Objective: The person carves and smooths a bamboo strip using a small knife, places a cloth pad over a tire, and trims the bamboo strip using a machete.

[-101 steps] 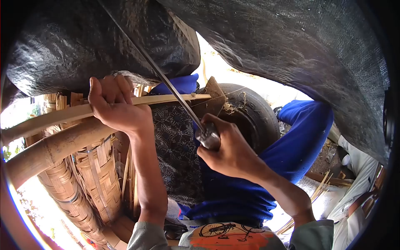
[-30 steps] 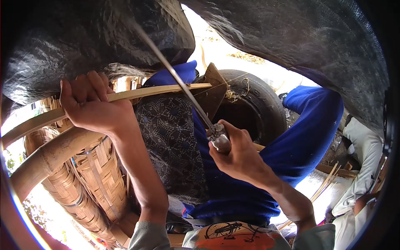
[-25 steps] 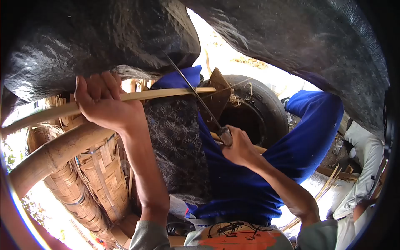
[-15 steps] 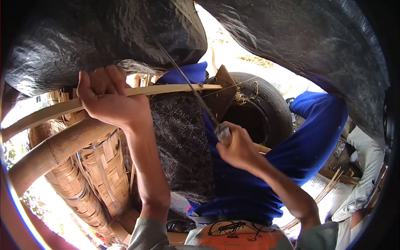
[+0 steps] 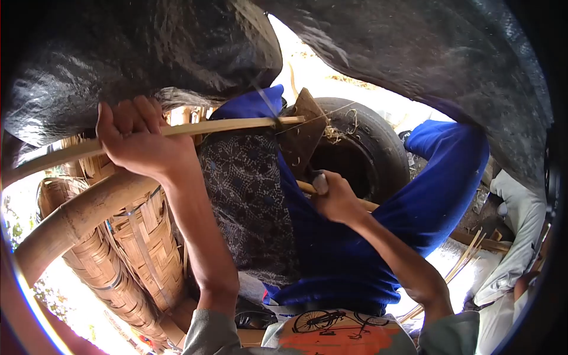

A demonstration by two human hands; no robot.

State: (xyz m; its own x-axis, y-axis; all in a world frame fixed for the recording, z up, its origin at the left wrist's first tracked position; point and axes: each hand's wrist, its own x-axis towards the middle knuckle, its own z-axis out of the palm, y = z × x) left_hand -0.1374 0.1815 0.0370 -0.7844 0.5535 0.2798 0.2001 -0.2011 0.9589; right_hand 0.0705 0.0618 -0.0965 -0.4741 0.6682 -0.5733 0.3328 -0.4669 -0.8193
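Observation:
My left hand (image 5: 139, 139), raised at the left, is closed around a pale split bamboo strip (image 5: 219, 126). The strip runs from the left edge to a free end over a brown flat plate (image 5: 303, 127). My right hand (image 5: 338, 201), near my blue-clad thigh, is closed around the handle of a long knife (image 5: 320, 183). Its thin blade is blurred and crosses the strip close to the free end; whether it touches cannot be made out. A dark patterned cloth (image 5: 245, 201) covers my lap under the strip.
A tyre (image 5: 387, 148) with shavings on it lies ahead. A thick bamboo pole (image 5: 83, 216) and woven bamboo baskets (image 5: 148, 248) stand at the left. Black sheeting (image 5: 414, 53) hangs overhead. Another person's grey-clad leg (image 5: 515, 236) is at the right, near thin sticks (image 5: 464, 260).
The knife blade has swung from pointing up-left to lying across the strip's end, now blurred. My right hand has turned and moved slightly. The left still grips the strip, shifted a little left in view.

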